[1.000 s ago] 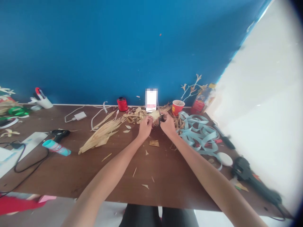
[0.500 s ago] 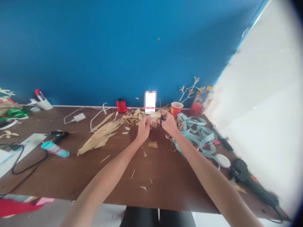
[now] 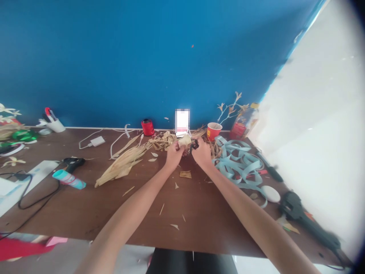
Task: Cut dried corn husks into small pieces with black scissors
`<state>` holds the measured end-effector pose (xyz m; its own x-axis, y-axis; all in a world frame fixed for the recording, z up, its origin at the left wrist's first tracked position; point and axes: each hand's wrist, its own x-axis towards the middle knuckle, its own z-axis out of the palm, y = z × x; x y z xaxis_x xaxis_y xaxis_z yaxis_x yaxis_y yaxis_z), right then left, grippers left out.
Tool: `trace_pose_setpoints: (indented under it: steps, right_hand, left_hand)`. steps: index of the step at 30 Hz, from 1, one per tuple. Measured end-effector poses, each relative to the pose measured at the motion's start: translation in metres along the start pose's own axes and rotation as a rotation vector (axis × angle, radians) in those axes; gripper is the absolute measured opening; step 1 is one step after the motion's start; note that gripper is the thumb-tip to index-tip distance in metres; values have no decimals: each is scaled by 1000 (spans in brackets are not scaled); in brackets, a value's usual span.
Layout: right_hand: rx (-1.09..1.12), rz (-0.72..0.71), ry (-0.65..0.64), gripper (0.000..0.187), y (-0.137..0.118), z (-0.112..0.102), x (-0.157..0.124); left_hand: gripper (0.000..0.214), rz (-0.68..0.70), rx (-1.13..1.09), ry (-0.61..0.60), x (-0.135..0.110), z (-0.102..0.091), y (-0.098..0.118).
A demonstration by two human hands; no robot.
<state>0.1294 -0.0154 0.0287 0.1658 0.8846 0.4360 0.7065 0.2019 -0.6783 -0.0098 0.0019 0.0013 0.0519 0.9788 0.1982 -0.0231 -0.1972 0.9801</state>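
Note:
My left hand (image 3: pixel 174 155) is closed, pinching a pale piece of dried corn husk (image 3: pixel 185 140) above the far middle of the table. Just to its right my right hand (image 3: pixel 202 153) has its fingers through the dark handles of scissors (image 3: pixel 194 144). The scissor blades point up and left at the husk piece; whether they touch it I cannot tell. Behind the hands a lit phone (image 3: pixel 182 121) stands upright against the wall. A heap of husk scraps (image 3: pixel 163 141) lies beside my left hand, and a long bundle of husks (image 3: pixel 123 164) lies farther left.
Right of my hands stand a red paper cup (image 3: pixel 213 132) with a flower stem behind it and a tangle of light-blue ribbon (image 3: pixel 239 161). A glue gun (image 3: pixel 305 217) lies at the right edge. At left are a blue roll (image 3: pixel 69 179) and a white charger (image 3: pixel 97 141).
The scissors have turned from pointing upright to leaning left toward the husk piece. My right hand has rotated with them, and the husk has tilted up. The view has shifted slightly.

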Motion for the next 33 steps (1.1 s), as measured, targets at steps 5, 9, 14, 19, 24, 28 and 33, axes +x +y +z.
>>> trace_pose_setpoints:
  steps: [5, 9, 14, 19, 24, 28, 33]
  right_hand:
    - [-244, 87, -92, 39, -8, 10, -20]
    - [-415, 59, -155, 37, -13, 11, -29]
    - [-513, 70, -222, 44, -17, 9, -31]
    - [-550, 76, -262, 48, -19, 9, -33]
    - [-560, 73, -249, 44, -20, 8, -32]
    - [-568, 41, -250, 43, -18, 8, -32]
    - [-585, 25, -251, 37, -15, 9, -32]
  left_hand:
    - [24, -23, -170, 162, 4, -3, -1]
    - [24, 3, -221, 162, 2, -4, 2]
    - [21, -12, -274, 189, 2, -4, 4]
    - [22, -15, -305, 222, 4, -5, 2]
    - [27, 2, -303, 193, 3, -5, 2]
    - [27, -13, -286, 181, 1, -4, 5]
    - [27, -13, -269, 163, 1, -4, 5]
